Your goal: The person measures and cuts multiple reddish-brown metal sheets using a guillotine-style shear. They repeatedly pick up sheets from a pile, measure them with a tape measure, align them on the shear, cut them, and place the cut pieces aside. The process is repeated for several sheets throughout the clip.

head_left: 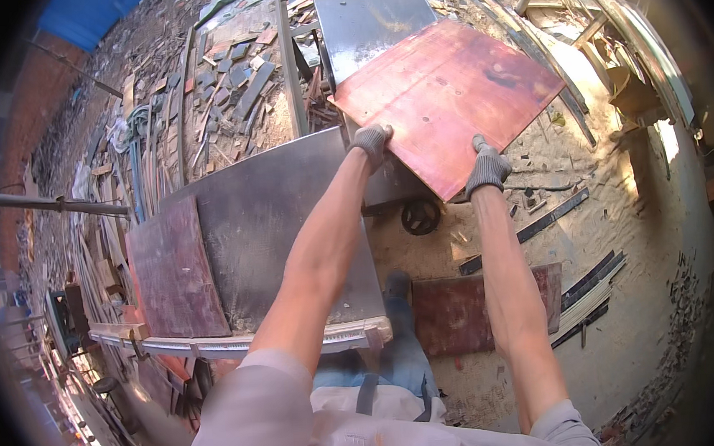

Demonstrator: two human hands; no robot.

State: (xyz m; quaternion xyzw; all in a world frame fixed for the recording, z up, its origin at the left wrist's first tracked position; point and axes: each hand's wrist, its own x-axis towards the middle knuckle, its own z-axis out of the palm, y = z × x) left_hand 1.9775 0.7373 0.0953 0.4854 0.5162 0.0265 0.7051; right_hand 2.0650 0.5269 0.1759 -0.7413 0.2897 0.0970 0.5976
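Both my arms reach forward to a reddish plywood board (447,90), held out flat and turned at an angle. My left hand (371,142), in a grey knit glove, grips its near left edge. At the near right edge my right hand (488,168), gloved alike, has its thumb on top and its fingers beneath, hidden by the board. The board's far left part overlaps a grey metal table top (375,20). Left of my arms lies a wide, dark metal table (290,228) with a darker red board (178,275) on it.
A measuring rail (253,342) runs along the table's near edge. On the ground lie another red board (452,316), dark strips (588,284) and a long bar (534,230). A small handwheel (420,215) sits below the held board. Wood offcuts (237,81) cover the ground at the far left.
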